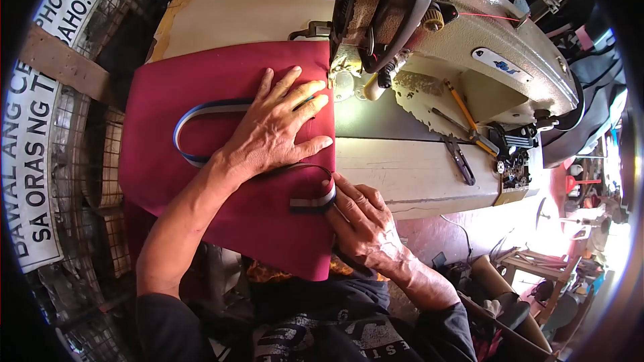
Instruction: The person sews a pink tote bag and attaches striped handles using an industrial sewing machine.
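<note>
From my remote seat the widest thing I see is the pale sewing table (pixel 416 174), which runs across the middle of the view. The cream sewing machine (pixel 496 40) stands on its far side, its head at the top centre and a red thread (pixel 490 16) strung over its arm. A white sign with black lettering (pixel 33 161) hangs on wire mesh at the far left.

Next in size is the maroon cloth (pixel 181 94). It lies flat on the left half of the table, its far right corner just beside the needle area and its near edge hanging over the table toward the person's lap. A striped strap (pixel 201 110), blue, white and grey, lies on the cloth in a loop; one run passes under the left hand and the cut end sits at the cloth's right edge.

The left hand (pixel 275 127) lies palm down on the cloth with fingers spread apart, pressing strap and cloth flat; it grips nothing. The right hand (pixel 362 221) is at the cloth's right edge, its fingers drawn together on the strap's cut end; the thumb is hidden from me.

Smallest are a yellow pencil (pixel 461 106) lying on the machine bed and dark thread snips (pixel 459 161) on the table just in front of it, both well apart from the hands.
</note>
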The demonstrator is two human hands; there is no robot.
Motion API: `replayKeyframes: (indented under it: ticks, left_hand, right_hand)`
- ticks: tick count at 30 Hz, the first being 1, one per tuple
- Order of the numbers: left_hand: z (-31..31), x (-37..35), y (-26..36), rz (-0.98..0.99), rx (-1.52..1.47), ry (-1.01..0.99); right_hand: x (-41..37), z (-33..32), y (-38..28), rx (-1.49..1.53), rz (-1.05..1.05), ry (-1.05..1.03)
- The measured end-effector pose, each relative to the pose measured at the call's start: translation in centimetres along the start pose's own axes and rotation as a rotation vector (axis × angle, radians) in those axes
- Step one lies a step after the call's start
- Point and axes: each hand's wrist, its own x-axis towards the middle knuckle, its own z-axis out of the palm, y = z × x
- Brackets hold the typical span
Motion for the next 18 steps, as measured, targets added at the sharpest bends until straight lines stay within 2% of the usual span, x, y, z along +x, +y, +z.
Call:
replayKeyframes:
  ticks: [18]
  left_hand:
    - [0.5, 2.8, -3.4, 0.008, -0.03, 0.02]
  right_hand:
    - [2.6, 0.4, 3.0, -0.004, -0.014, 0.0]
